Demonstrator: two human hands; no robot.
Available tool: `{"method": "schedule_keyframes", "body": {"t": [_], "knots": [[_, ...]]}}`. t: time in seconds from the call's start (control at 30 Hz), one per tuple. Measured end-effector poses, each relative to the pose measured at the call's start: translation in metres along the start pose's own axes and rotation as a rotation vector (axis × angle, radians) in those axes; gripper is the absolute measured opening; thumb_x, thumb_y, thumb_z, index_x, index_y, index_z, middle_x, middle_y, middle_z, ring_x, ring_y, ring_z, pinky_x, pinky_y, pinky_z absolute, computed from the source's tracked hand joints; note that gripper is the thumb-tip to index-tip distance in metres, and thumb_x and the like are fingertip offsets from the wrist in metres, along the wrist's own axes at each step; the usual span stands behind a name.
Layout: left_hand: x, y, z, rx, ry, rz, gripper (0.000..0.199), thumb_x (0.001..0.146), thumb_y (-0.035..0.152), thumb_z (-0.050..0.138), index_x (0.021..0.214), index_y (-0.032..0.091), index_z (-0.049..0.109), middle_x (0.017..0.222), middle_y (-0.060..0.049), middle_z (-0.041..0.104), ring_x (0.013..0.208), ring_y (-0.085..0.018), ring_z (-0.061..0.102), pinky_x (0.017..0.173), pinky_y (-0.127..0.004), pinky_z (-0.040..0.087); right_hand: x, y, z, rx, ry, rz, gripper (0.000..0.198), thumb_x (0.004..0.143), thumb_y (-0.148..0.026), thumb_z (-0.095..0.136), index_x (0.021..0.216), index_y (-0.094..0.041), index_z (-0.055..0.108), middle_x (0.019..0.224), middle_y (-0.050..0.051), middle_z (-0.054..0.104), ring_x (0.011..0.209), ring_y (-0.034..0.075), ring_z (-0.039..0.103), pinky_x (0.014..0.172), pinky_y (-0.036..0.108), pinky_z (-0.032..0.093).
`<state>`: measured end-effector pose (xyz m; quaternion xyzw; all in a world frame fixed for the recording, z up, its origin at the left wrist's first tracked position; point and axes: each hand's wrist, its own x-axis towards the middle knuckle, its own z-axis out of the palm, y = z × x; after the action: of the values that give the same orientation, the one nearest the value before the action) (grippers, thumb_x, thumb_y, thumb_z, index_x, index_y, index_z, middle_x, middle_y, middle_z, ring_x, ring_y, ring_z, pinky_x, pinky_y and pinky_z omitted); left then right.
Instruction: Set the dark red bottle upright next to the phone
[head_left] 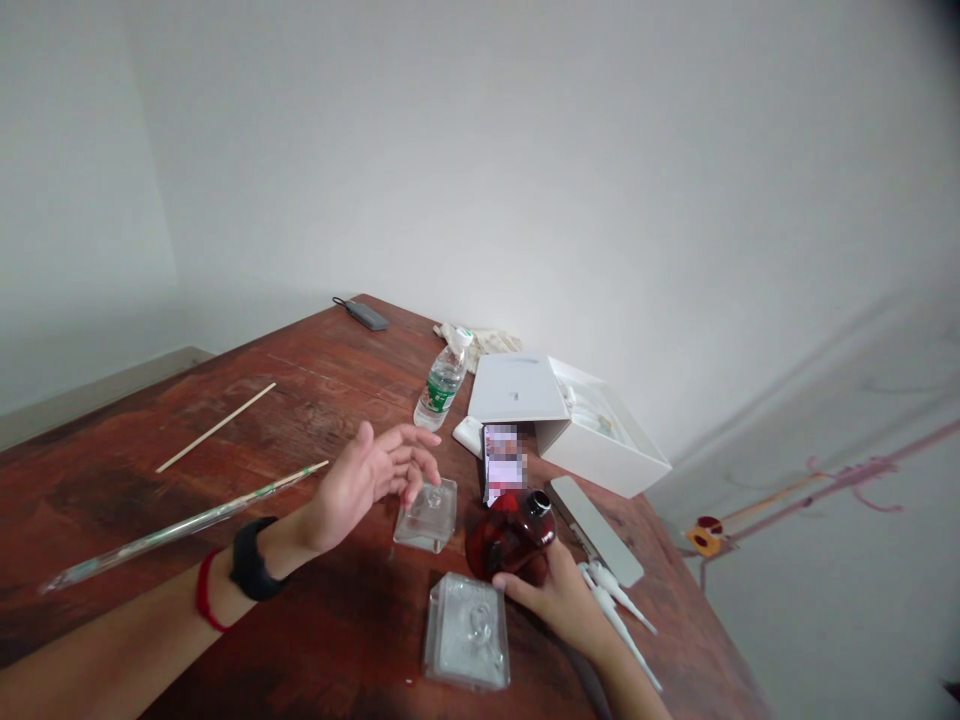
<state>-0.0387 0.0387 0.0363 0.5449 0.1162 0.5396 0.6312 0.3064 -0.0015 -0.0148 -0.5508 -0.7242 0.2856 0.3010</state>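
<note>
At the bottom centre of the frame, a clear plastic box [466, 635] lies on the reddish-brown wooden table [300, 420]. Just beside it, right of lower centre, the right hand [562, 600] is curled around the lower side of an amber bottle [504, 545], thumb in front and the other fingers largely hidden; the bottle leans, its dark neck toward the upper right. White slender-tipped pieces [616, 615], perhaps pump nozzles, lie right of this hand, with a flat pale grey slab [600, 530] above them. Left of centre, the left hand [367, 485] is loosely spread with bent fingers and holds nothing; its fingertips overlap a second clear plastic box [427, 520], and whether they touch it I cannot tell. A black wristband [255, 558] and a red cord [210, 590] circle that wrist. At the left, chopsticks in a clear sleeve [187, 522] lie below a bare wooden stick [217, 427]. Beyond the amber bottle, a phone [499, 470] shows a lit, partly blurred screen beside a small white rounded object [469, 435]. Farther up stand a green-labelled water bottle [441, 390] and an open white box [600, 450], with a crumpled cloth [491, 345] behind them. A grey device with a loop [365, 315] lies near the table's far corner.
</note>
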Motion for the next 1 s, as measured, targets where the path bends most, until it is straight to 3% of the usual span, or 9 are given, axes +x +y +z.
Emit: {"method": "schedule_keyframes", "body": {"t": [0.07,0.17,0.23,0.33,0.43,0.5,0.63,0.73,1.0], "knots": [[-0.003,0.004,-0.003,0.473,-0.037,0.202,0.083,0.100,0.090,0.047,0.144,0.025,0.072,0.135,-0.016,0.074,0.124,-0.039,0.064,0.115,-0.053,0.043,0.000,0.000,0.000,-0.001,-0.005,0.009,0.066,0.082,-0.056,0.090,0.129,-0.017,0.067,0.123,0.017,0.082,0.109,0.039,0.077,0.101,0.054,0.062],[-0.005,0.010,-0.009,0.884,-0.131,0.316,0.097,0.096,0.096,0.041,0.166,0.031,0.053,0.181,-0.012,0.036,0.169,-0.048,0.009,0.134,-0.063,-0.007,0.000,-0.003,0.000,0.002,0.013,0.001,0.067,0.081,-0.055,0.090,0.131,-0.017,0.066,0.125,0.017,0.082,0.110,0.039,0.077,0.101,0.053,0.062],[-0.005,0.009,-0.013,0.808,-0.133,0.257,0.098,0.098,0.095,0.028,0.174,0.034,0.039,0.188,-0.005,0.018,0.172,-0.043,-0.009,0.133,-0.060,-0.016,0.000,-0.005,0.001,0.012,0.008,0.003,0.065,0.082,-0.054,0.090,0.130,-0.017,0.066,0.124,0.017,0.082,0.110,0.038,0.077,0.100,0.053,0.062],[0.000,0.005,-0.016,0.370,-0.068,0.155,0.100,0.097,0.098,0.018,0.172,0.037,0.042,0.184,-0.006,0.031,0.171,-0.040,0.012,0.136,-0.057,0.005,-0.001,-0.007,0.002,0.048,-0.008,0.020,0.063,0.082,-0.053,0.089,0.128,-0.017,0.066,0.116,0.016,0.084,0.102,0.037,0.078,0.095,0.052,0.064],[0.005,0.006,-0.015,-0.113,-0.011,0.010,0.103,0.093,0.103,0.023,0.160,0.032,0.058,0.160,-0.015,0.063,0.143,-0.041,0.056,0.112,-0.054,0.047,-0.002,-0.007,0.002,0.051,-0.012,0.031,0.062,0.082,-0.053,0.089,0.127,-0.017,0.066,0.112,0.015,0.083,0.099,0.037,0.078,0.094,0.052,0.063],[0.008,0.009,-0.013,-0.307,0.009,-0.086,0.100,0.092,0.102,0.038,0.152,0.027,0.065,0.140,-0.018,0.074,0.113,-0.035,0.070,0.088,-0.042,0.058,-0.001,-0.007,0.002,0.021,0.004,0.028,0.061,0.081,-0.053,0.089,0.125,-0.017,0.067,0.115,0.015,0.083,0.103,0.038,0.078,0.097,0.053,0.062],[0.009,0.012,-0.012,-0.415,0.117,-0.141,0.088,0.091,0.094,0.060,0.130,0.016,0.077,0.101,-0.014,0.077,0.070,-0.020,0.064,0.061,-0.028,0.054,-0.001,-0.006,0.001,0.004,0.017,0.009,0.063,0.082,-0.052,0.089,0.128,-0.018,0.066,0.123,0.017,0.081,0.111,0.038,0.076,0.103,0.054,0.060],[0.010,0.011,-0.015,-0.417,0.217,-0.138,0.071,0.102,0.080,0.059,0.111,0.013,0.080,0.074,-0.004,0.066,0.051,-0.010,0.047,0.045,-0.017,0.039,-0.001,-0.006,0.001,0.005,0.012,0.020,0.064,0.081,-0.053,0.090,0.128,-0.017,0.065,0.123,0.017,0.081,0.110,0.038,0.076,0.102,0.054,0.060],[0.011,0.009,-0.024,-0.447,0.275,-0.169,0.062,0.111,0.066,0.054,0.095,0.012,0.080,0.055,0.005,0.046,0.038,-0.005,0.020,0.036,-0.014,0.024,-0.002,-0.011,0.002,0.032,-0.006,0.029,0.057,0.082,-0.052,0.089,0.123,-0.019,0.066,0.108,0.013,0.084,0.095,0.036,0.079,0.090,0.051,0.065]]}}
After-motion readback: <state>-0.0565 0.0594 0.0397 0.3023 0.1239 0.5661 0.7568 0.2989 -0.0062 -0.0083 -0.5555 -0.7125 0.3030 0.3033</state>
